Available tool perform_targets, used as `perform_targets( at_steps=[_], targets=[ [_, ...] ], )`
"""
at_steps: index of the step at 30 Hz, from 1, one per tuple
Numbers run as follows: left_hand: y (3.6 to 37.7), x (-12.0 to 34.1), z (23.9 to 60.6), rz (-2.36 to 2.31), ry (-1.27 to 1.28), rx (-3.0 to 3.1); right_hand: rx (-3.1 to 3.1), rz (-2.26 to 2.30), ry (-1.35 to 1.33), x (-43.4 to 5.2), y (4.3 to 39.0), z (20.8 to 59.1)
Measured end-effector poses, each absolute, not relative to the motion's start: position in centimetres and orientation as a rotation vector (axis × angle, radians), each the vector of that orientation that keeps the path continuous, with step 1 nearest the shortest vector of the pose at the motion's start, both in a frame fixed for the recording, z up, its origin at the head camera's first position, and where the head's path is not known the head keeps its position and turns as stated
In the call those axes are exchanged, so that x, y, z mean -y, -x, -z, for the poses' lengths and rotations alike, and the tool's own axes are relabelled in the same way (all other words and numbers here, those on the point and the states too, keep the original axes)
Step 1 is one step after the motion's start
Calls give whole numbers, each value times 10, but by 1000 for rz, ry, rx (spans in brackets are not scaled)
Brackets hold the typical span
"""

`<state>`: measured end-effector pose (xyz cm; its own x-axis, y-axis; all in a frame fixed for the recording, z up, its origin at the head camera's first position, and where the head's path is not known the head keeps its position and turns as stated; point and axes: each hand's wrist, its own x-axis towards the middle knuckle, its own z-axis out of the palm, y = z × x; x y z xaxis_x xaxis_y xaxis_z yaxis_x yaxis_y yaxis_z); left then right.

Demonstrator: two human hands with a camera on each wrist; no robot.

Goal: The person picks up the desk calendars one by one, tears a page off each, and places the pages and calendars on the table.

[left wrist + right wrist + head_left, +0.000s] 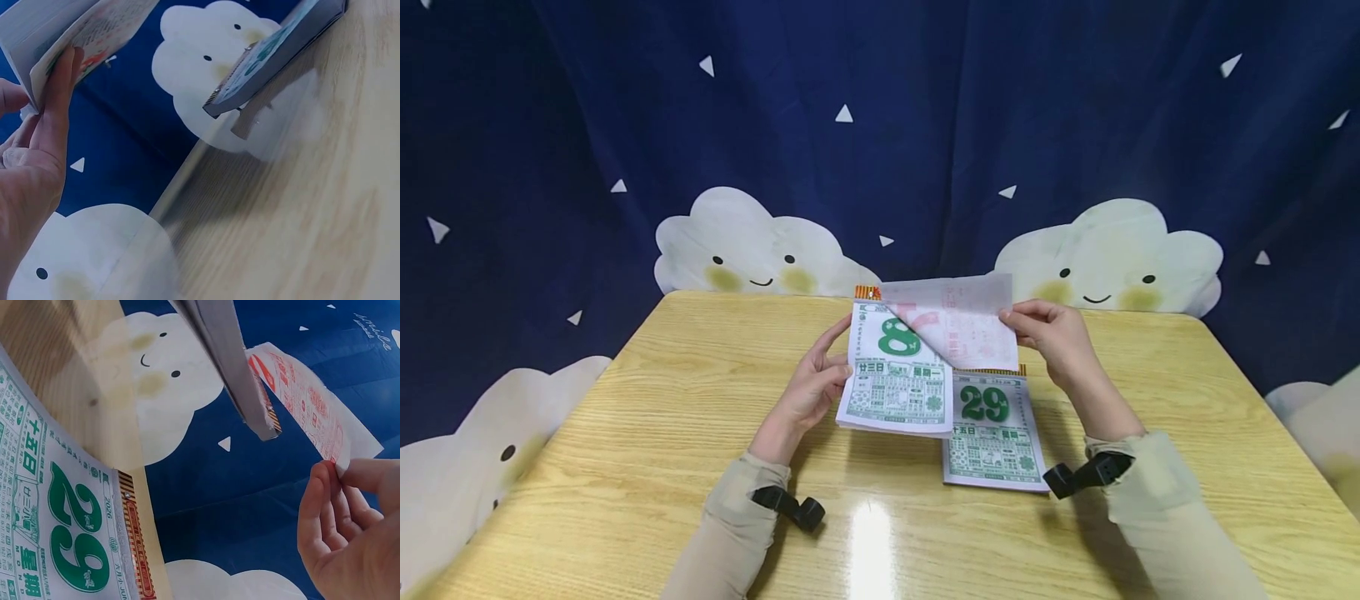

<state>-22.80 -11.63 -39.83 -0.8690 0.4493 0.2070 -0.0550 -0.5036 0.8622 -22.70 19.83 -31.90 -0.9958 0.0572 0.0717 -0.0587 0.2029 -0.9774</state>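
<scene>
My left hand (811,385) grips a tear-off calendar (895,400) by its left edge, thumb on the front and fingers behind. It is raised off the table, and its page shows a green 8. A thin sheet with red print (973,321) is peeled up across its top right, pinched by my right hand (1052,333) between thumb and fingertips. In the right wrist view the sheet (312,406) stretches from the calendar's top to the fingers. A second tear-off calendar (992,442), showing a green 29, lies partly covered by the raised one.
The wooden table (700,350) carries the second calendar. Behind it hangs a dark blue curtain (895,150) with white clouds and small triangles. Black bands with small cameras sit on the left wrist (788,507) and the right wrist (1090,475).
</scene>
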Motion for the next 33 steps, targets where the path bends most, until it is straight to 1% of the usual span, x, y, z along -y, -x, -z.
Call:
perform_targets(
  at_steps=[9,19,25,33],
  targets=[
    [225,116,395,-2373,-643,-1387,2372,-1862,15,-204,227,316],
    [221,120,396,-2233,-652,-1509,2424,-1713,-48,-202,232,302],
    [220,119,397,-2257,-655,-1477,2434,-1673,-40,-203,236,296],
    [222,128,398,-2412,-609,-1398,2264,-1874,70,-216,236,297]
  ],
)
